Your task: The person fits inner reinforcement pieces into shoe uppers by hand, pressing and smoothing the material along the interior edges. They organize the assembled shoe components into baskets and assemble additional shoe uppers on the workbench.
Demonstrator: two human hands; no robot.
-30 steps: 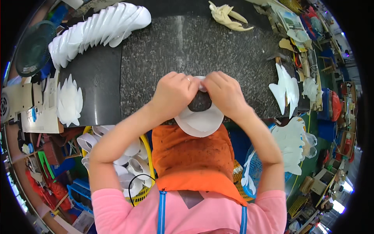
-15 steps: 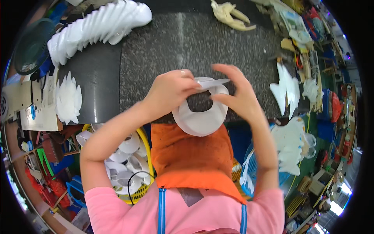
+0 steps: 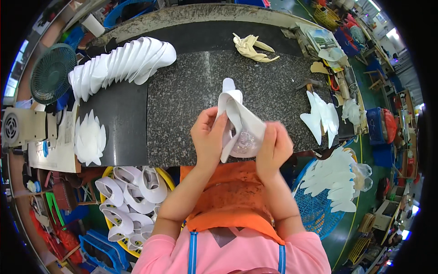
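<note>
Over the near edge of the dark stone slab I hold a glossy white shoe upper [image 3: 250,125] with a translucent pattern on one face. It is bent and partly folded, a narrow tab pointing toward the far side. My left hand [image 3: 207,139] grips its left side, thumb pressed on the inner edge. The right side is pinched between thumb and fingers of my right hand [image 3: 274,146], slightly blurred. To the left, a yellow basket [image 3: 171,180] is full of similar white uppers [image 3: 130,194].
A long row of nested white pieces [image 3: 123,64] lies at the far left, near a small white pile [image 3: 90,137]. Cream strips [image 3: 253,48] lie at the back. On the right are a hammer [image 3: 309,84], white pointed pieces [image 3: 321,116], and a blue basket [image 3: 319,217] under more white pieces.
The upper has turned from a flat ring into a folded, upright shape. My hands have come closer to me, and both now grip its sides. The whole view has shifted toward the far side.
</note>
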